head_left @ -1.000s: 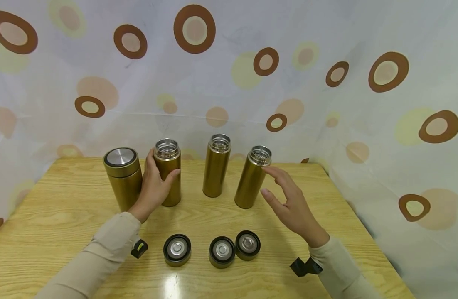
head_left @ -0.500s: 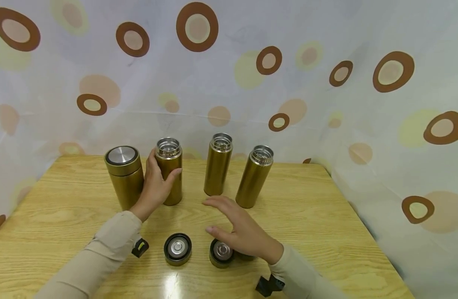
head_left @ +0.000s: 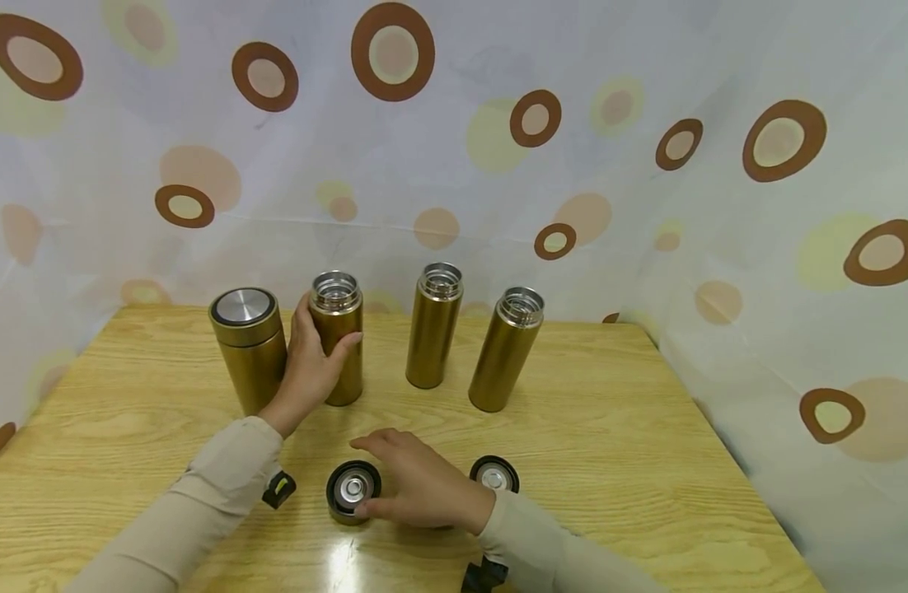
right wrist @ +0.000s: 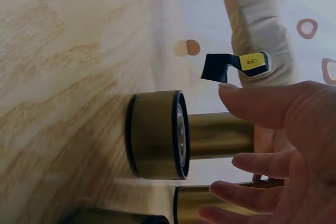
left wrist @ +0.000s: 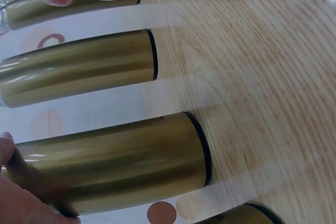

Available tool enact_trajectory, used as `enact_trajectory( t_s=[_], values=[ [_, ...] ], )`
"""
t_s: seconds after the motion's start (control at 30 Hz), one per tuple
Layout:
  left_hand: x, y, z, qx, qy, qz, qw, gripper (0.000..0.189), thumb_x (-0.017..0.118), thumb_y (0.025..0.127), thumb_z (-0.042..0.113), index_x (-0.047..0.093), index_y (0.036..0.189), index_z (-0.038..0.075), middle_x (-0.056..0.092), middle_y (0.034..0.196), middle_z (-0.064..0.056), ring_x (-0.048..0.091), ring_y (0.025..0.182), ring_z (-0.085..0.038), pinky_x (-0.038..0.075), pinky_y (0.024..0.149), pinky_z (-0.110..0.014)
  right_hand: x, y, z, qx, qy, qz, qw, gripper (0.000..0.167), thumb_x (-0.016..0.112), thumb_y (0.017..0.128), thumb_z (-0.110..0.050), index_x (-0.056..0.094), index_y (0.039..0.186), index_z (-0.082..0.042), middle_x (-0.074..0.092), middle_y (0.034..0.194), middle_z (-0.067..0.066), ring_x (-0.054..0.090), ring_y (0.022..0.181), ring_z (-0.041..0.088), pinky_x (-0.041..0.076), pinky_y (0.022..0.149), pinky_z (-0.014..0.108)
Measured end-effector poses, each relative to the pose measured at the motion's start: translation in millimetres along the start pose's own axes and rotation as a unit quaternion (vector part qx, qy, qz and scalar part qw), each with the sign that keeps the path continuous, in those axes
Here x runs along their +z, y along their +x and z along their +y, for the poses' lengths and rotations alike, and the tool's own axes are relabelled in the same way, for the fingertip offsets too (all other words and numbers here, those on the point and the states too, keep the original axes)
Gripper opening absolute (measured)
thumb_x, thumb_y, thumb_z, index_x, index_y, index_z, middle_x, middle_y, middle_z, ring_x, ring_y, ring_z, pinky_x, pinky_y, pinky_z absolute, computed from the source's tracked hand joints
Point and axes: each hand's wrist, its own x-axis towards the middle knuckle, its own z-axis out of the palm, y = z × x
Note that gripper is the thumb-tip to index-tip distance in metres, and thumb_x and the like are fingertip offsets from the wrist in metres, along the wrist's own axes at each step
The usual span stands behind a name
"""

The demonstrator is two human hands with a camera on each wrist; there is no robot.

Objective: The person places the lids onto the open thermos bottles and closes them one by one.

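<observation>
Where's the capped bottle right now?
Head view, left side: the capped bottle stands upright on the table, just left of the uncapped bottle in the grip of the left hand.

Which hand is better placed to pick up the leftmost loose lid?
Probably the right hand: it hovers by the leftmost loose lid, holding nothing, while the left hand grips an uncapped flask.

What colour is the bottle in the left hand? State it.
The bottle is brownish gold, its neck silver; head view shows both best.

Head fwd/dn, wrist views nr bottles point(head_left: 433, 338)
</observation>
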Motion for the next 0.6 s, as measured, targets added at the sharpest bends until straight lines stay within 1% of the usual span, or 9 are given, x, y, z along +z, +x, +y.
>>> enact_trajectory(
  t_s=[0.13, 0.33, 0.47, 0.6],
  values=[
    [-0.5, 0.0, 0.5, -0.003, 0.000, -0.001, 1.0000, 0.087, 0.061, 0.095, 0.028, -0.002, 0.152, 0.007, 0.012, 0.155, -0.021, 0.017, 0.142, -0.038, 0.019, 0.114, -0.056, 5.8, 4.6, -0.7, 0.002, -0.007, -0.015, 0.9999, 0.072, 0.074, 0.084, -0.042, 0.045, 0.142, -0.012, 0.050, 0.137, 0.007, 0.048, 0.125, 0.021, 0.043, 0.102, 0.033],
    [-0.4, -0.2, -0.8, -0.001, 0.001, 0.003, 1.0000, 0.088, 0.060, 0.095, 0.029, -0.003, 0.153, 0.007, 0.012, 0.155, -0.021, 0.017, 0.142, -0.039, 0.019, 0.114, -0.056, 14.5, 10.6, -0.9, 0.014, -0.012, -0.044, 0.9989, 0.077, 0.075, 0.081, -0.045, 0.043, 0.143, -0.011, 0.053, 0.131, 0.005, 0.053, 0.117, 0.016, 0.047, 0.095, 0.028],
    [1.0, -0.4, -3.3, -0.001, 0.002, 0.005, 1.0000, 0.088, 0.060, 0.095, 0.030, -0.002, 0.153, 0.008, 0.012, 0.155, -0.021, 0.018, 0.142, -0.040, 0.020, 0.113, -0.057, 19.4, 13.8, -2.0, 0.025, -0.035, -0.053, 0.9976, 0.079, 0.077, 0.080, -0.044, 0.043, 0.142, -0.009, 0.054, 0.127, 0.004, 0.054, 0.111, 0.014, 0.049, 0.089, 0.026],
    [2.5, -1.0, -4.7, 0.004, 0.002, 0.008, 1.0000, 0.088, 0.060, 0.095, 0.031, -0.003, 0.153, 0.009, 0.012, 0.155, -0.021, 0.019, 0.141, -0.041, 0.022, 0.112, -0.059, 22.7, 15.6, -3.6, 0.031, -0.058, -0.053, 0.9965, 0.080, 0.080, 0.077, -0.042, 0.046, 0.140, -0.007, 0.056, 0.121, 0.004, 0.056, 0.105, 0.014, 0.049, 0.085, 0.024]
  ],
)
